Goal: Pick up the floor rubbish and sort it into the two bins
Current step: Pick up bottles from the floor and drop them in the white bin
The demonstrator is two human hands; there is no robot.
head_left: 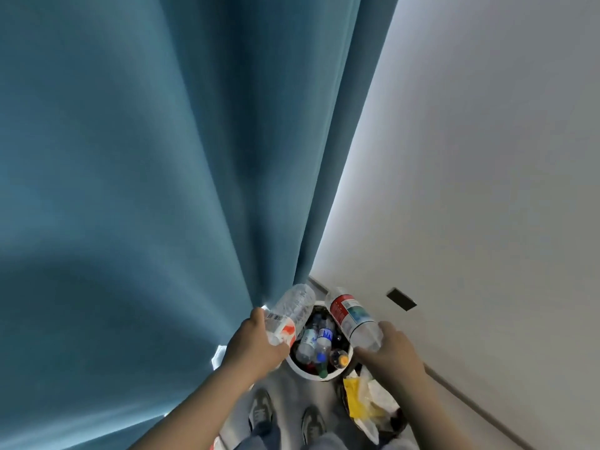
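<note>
My left hand (pixel 256 342) grips a clear plastic bottle with an orange-and-white label (pixel 289 315) by its lower part. In my right hand (pixel 393 347) is a second clear bottle with a red-and-teal label (pixel 349 315), held by one end. Both bottles hang over a white round bin (pixel 311 373) that holds several plastic bottles. To the right of it, partly behind my right forearm, a dark bin (pixel 397 425) holds yellow and white wrappers and paper.
A teal curtain (pixel 146 173) fills the left and reaches down beside the white bin. A white wall (pixel 487 190) with a dark socket plate (pixel 401 299) runs along the right. My two shoes (pixel 285 417) stand on grey floor below the bins.
</note>
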